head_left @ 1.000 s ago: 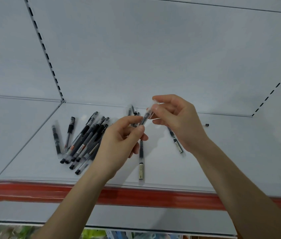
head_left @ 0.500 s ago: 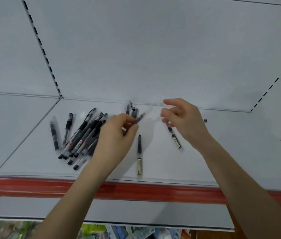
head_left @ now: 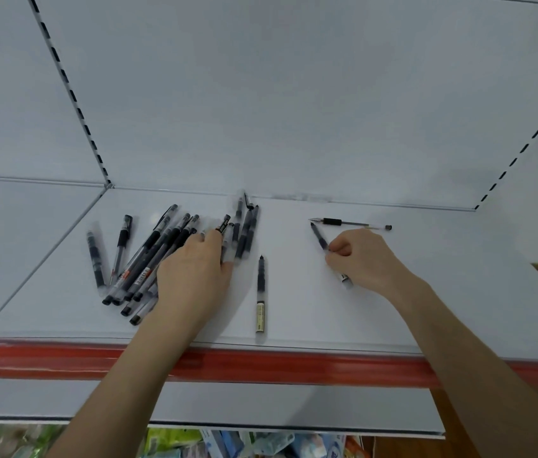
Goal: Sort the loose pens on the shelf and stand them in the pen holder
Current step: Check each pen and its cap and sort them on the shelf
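Observation:
Several black and clear pens lie in a loose pile (head_left: 148, 259) at the left of the white shelf (head_left: 307, 312). My left hand (head_left: 195, 272) rests palm down on that pile, its fingertips closed on a pen with a red label (head_left: 224, 224). Just right of it, a few dark pens (head_left: 246, 233) lie side by side. One pen (head_left: 261, 292) lies alone in the middle, pointing away from me. My right hand (head_left: 363, 256) is closed on another pen (head_left: 320, 238) that lies low on the shelf. No pen holder is in view.
A thin pen with a black grip (head_left: 350, 223) lies crosswise behind my right hand. The shelf's front edge carries a red strip (head_left: 261, 361). White back panels with slotted uprights close off the rear. Packaged goods (head_left: 228, 444) show on the level below.
Both hands held one pen together in the air, then came apart. My left hand has dropped onto the pile at the left. My right hand has gone down and closed on a pen at the right.

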Action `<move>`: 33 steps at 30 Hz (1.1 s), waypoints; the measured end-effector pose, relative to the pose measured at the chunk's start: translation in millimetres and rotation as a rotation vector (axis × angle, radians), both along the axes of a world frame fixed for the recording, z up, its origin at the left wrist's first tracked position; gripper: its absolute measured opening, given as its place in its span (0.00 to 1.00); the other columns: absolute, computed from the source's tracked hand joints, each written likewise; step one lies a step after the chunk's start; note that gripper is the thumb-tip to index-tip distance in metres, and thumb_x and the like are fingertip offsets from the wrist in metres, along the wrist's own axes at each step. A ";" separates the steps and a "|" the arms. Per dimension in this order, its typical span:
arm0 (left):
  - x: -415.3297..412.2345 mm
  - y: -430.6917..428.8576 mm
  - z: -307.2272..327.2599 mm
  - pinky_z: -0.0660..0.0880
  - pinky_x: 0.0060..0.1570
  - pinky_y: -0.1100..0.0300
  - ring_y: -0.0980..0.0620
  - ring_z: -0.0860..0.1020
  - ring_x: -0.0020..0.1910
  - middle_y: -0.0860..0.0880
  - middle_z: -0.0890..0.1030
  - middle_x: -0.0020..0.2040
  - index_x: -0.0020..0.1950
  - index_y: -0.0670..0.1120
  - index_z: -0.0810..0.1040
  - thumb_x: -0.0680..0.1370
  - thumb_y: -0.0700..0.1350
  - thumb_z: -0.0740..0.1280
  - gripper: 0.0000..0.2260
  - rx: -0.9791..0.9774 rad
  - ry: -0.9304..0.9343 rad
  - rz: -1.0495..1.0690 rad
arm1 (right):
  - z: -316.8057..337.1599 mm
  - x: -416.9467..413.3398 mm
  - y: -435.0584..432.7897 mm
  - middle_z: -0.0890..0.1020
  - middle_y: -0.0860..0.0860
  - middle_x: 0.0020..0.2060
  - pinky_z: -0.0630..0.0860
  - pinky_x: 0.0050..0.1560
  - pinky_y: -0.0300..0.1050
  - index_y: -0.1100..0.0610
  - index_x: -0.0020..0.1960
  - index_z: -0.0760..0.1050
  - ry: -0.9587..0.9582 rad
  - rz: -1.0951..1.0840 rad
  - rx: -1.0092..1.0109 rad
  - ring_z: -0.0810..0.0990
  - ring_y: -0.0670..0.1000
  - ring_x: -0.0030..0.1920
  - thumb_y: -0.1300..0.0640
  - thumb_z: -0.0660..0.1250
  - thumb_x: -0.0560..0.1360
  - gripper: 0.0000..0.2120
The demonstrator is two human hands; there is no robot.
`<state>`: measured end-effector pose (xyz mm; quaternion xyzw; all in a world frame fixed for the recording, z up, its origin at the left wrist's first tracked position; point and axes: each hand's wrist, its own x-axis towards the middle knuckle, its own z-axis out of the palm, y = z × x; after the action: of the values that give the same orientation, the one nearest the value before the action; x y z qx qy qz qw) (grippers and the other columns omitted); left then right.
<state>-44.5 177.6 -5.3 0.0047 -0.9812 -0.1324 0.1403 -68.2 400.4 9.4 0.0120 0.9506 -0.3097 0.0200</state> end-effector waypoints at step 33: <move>-164.7 2.7 19.2 0.70 0.39 0.58 0.46 0.72 0.33 0.47 0.70 0.26 0.27 0.42 0.68 0.72 0.45 0.68 0.17 0.284 -0.295 -0.100 | 5.4 12.5 12.4 0.77 0.48 0.34 0.72 0.29 0.36 0.52 0.43 0.70 -0.063 -0.063 -0.346 0.80 0.40 0.32 0.60 0.63 0.75 0.04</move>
<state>-209.2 180.3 13.9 -0.0049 -0.9615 -0.2743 -0.0138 -55.7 412.8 14.7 0.0479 0.8810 -0.4687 0.0419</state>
